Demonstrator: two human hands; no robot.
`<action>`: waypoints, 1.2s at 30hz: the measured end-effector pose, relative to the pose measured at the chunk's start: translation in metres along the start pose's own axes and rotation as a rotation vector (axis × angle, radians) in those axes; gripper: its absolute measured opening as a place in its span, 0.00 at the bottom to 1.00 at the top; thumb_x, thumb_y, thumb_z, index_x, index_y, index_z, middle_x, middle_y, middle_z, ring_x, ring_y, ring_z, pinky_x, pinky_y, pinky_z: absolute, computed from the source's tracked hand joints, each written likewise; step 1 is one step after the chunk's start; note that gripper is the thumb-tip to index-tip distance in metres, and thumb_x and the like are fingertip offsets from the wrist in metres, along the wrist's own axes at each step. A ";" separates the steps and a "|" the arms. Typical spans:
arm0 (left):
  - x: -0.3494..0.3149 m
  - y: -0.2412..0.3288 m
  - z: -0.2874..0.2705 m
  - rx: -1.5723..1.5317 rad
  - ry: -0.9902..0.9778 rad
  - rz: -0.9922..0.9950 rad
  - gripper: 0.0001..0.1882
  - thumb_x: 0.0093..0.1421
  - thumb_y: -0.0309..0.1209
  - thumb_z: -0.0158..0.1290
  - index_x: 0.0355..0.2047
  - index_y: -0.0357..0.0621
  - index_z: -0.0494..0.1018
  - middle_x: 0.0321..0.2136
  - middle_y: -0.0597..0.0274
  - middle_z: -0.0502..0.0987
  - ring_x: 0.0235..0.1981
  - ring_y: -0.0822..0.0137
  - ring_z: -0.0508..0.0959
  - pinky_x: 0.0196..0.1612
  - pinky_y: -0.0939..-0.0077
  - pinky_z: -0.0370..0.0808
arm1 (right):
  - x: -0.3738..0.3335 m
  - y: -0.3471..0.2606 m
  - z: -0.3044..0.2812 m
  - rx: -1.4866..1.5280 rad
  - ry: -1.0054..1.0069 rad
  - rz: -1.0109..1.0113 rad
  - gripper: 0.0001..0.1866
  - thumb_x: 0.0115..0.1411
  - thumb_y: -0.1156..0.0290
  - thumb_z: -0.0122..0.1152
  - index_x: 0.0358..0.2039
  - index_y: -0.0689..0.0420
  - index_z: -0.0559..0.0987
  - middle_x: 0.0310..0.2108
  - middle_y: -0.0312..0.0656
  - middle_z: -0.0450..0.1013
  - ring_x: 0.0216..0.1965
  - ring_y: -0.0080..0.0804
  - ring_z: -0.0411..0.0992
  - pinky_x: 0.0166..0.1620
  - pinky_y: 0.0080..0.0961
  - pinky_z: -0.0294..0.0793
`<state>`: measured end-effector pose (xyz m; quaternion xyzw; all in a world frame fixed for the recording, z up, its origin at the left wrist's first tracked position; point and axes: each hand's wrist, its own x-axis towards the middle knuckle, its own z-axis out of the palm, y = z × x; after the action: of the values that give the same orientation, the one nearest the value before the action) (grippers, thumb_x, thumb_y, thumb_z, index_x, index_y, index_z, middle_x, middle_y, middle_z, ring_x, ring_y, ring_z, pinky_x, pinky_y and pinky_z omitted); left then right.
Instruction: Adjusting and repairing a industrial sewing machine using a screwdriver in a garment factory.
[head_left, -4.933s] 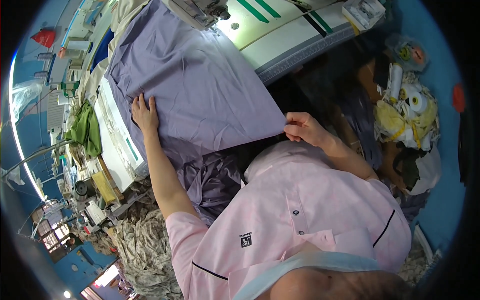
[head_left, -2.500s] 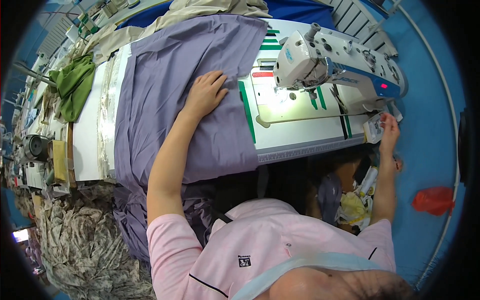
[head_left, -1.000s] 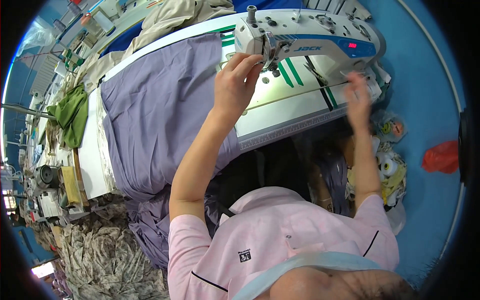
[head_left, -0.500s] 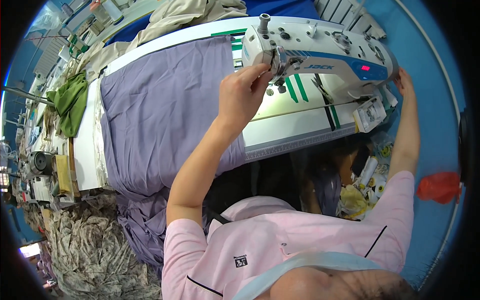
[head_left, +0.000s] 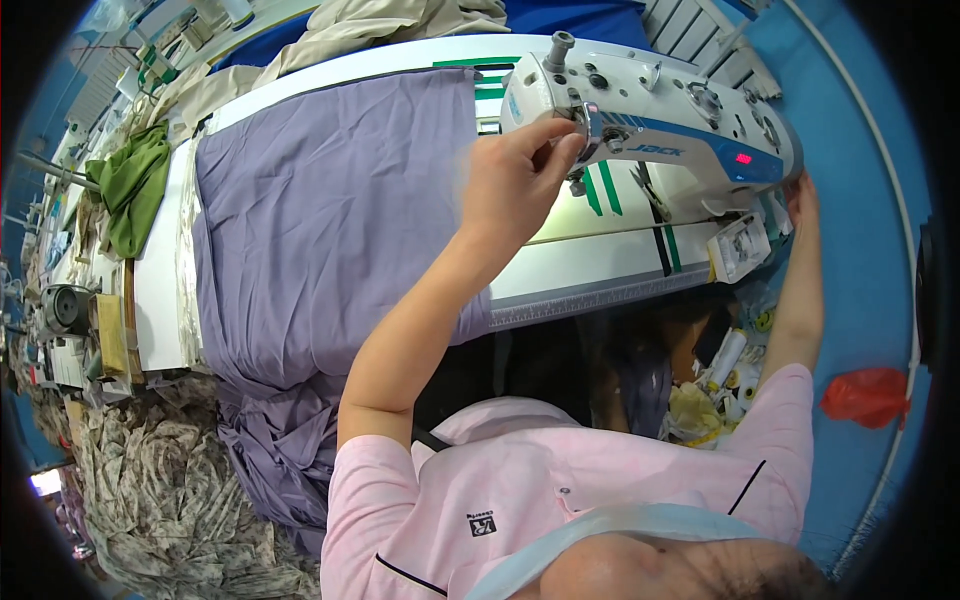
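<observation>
A white and blue sewing machine (head_left: 690,150) stands on a white table. My left hand (head_left: 515,185) is raised by the needle end of its head, thumb and forefinger pinched together beside the metal thread guard (head_left: 590,130). Whatever lies between those fingertips is too small to make out. At the machine's far right end, my right hand (head_left: 802,205) reaches round to the handwheel side, fingers curled against it and partly hidden. A large purple-grey cloth (head_left: 320,210) covers the table left of the machine and hangs over the front edge.
Scissors (head_left: 650,190) lie under the machine's arm. A small white box (head_left: 740,248) sits at the table's right front. Thread spools (head_left: 728,360) fill a space below. Green cloth (head_left: 135,190) and a patterned fabric heap (head_left: 170,490) are at left; a red bag (head_left: 865,397) hangs right.
The view has shifted slightly, moving the machine rightward in it. My left fingertips are a little higher beside the machine head, still pinched. My right hand stays at the machine's right end.
</observation>
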<state>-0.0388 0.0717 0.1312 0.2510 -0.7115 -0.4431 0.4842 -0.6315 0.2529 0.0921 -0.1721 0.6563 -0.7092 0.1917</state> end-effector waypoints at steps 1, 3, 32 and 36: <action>0.002 0.001 0.001 -0.010 0.001 0.002 0.08 0.57 0.26 0.54 0.35 0.34 0.76 0.15 0.67 0.72 0.18 0.82 0.67 0.21 0.87 0.62 | 0.001 -0.002 -0.007 -0.006 0.003 -0.007 0.17 0.63 0.60 0.49 0.51 0.50 0.69 0.48 0.33 0.69 0.49 0.27 0.67 0.52 0.31 0.65; 0.005 0.006 0.003 -0.050 0.002 -0.032 0.08 0.57 0.26 0.54 0.34 0.34 0.76 0.16 0.66 0.74 0.18 0.82 0.69 0.20 0.87 0.64 | -0.001 -0.003 -0.020 0.003 -0.011 -0.041 0.17 0.63 0.61 0.49 0.51 0.50 0.69 0.48 0.33 0.69 0.50 0.28 0.66 0.54 0.32 0.65; -0.009 -0.024 -0.022 -1.220 -0.200 -0.193 0.07 0.63 0.28 0.42 0.29 0.41 0.67 0.30 0.60 0.69 0.16 0.78 0.60 0.19 0.87 0.57 | -0.305 0.005 0.208 -0.305 -0.206 -0.888 0.14 0.64 0.70 0.43 0.48 0.59 0.71 0.53 0.44 0.63 0.49 0.29 0.65 0.44 0.23 0.70; -0.002 -0.012 -0.018 -1.211 -0.162 -0.182 0.07 0.63 0.29 0.41 0.29 0.42 0.66 0.29 0.62 0.68 0.17 0.78 0.59 0.18 0.87 0.56 | -0.363 0.004 0.253 -0.343 -0.508 -1.012 0.09 0.62 0.69 0.49 0.38 0.60 0.74 0.41 0.45 0.72 0.39 0.34 0.72 0.42 0.26 0.72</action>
<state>-0.0224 0.0609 0.1225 -0.0432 -0.3436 -0.8256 0.4454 -0.1907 0.2142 0.1106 -0.6567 0.5316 -0.5327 -0.0498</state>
